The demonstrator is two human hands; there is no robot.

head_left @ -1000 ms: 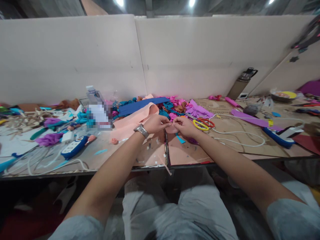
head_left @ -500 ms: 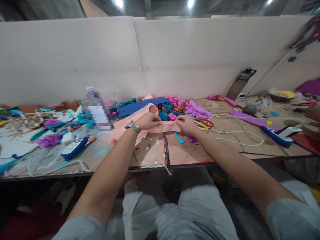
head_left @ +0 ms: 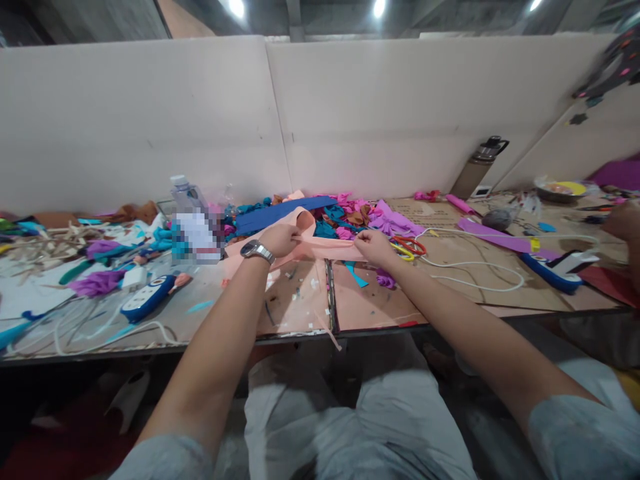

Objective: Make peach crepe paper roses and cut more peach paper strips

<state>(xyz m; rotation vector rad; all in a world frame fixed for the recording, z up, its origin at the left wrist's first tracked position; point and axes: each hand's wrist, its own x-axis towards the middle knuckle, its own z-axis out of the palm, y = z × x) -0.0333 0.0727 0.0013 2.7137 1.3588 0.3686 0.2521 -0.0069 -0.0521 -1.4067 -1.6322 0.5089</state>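
Note:
A long peach strip of crepe paper (head_left: 330,249) stretches between my two hands above the table's front half. My left hand (head_left: 281,241), with a watch on its wrist, is closed on the strip toward its left part, beside a curled loop of the same paper. At the strip's right end my right hand (head_left: 374,248) pinches the upper edge between thumb and fingers. Behind the strip lie a flat blue strip (head_left: 285,212) and a heap of crumpled pink, teal and brown paper pieces (head_left: 345,220).
Yellow and red-handled scissors (head_left: 407,248) lie right of my right hand. Blue power strips (head_left: 149,298) with white cables sit on both sides. A plastic bottle (head_left: 193,217) stands left, a flask (head_left: 477,167) back right. Another person's hand (head_left: 625,223) shows at the right edge.
My left hand has slid leftward along the peach strip, so more of it shows between the hands. My right hand has stayed nearly in place, still pinching the end.

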